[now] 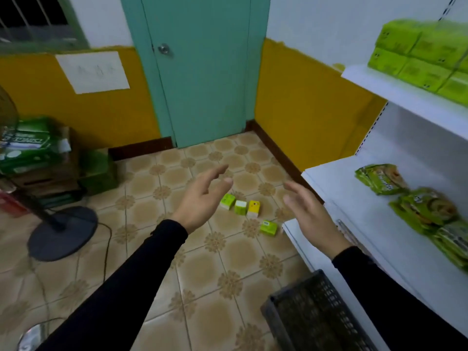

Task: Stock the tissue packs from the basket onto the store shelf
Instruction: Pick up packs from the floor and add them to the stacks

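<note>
Two bare hands, left (200, 201) and right (311, 214), hang empty with fingers spread above boxy green tissue packs (240, 206) on patterned floor tiles (202, 269); labels blurred.

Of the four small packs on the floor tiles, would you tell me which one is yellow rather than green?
It is the yellow pack, at the right end of the row of three. The two beside it and the lone pack nearer the shelf are green.

No text legible — all too blurred.
</note>
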